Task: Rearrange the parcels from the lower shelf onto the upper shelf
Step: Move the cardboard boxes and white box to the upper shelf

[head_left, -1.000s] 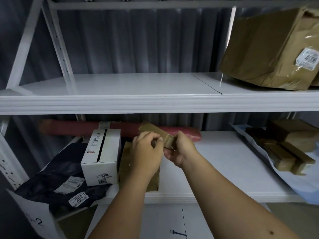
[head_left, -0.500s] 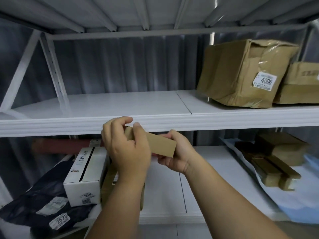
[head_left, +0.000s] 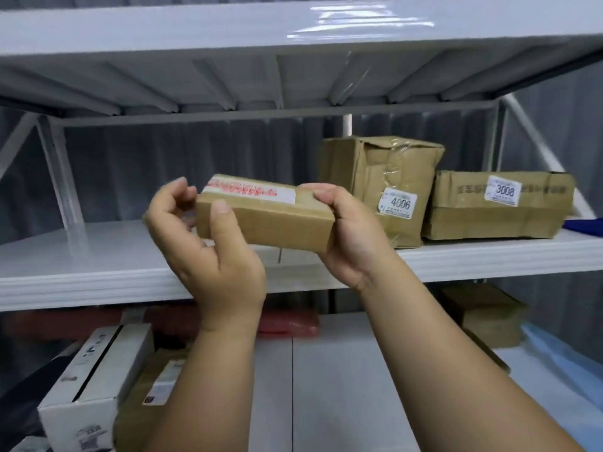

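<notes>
A small brown cardboard parcel (head_left: 270,220) with a white and red label on top hangs in the air just above the front edge of the upper shelf (head_left: 98,272). My left hand (head_left: 208,249) grips its left end, thumb on the front face. Its right end sits in my right hand (head_left: 346,233). On the upper shelf to the right stand a taped brown box marked 4006 (head_left: 381,187) and a flatter brown box marked 3008 (head_left: 499,207). The lower shelf (head_left: 342,386) holds a white box (head_left: 98,383), a brown parcel (head_left: 153,393) beside it, and a red roll (head_left: 287,324) at the back.
A stack of brown parcels (head_left: 486,318) lies on blue wrap at the lower shelf's right. A white diagonal brace (head_left: 62,177) rises at the upper shelf's left rear. Another shelf board (head_left: 293,31) spans overhead. A blue item (head_left: 587,223) peeks in at the right edge.
Both hands have lifted the small brown parcel from the lower shelf up to the level of the upper shelf. The view has tilted upward, bringing the overhead board and the 3008 box into sight.
</notes>
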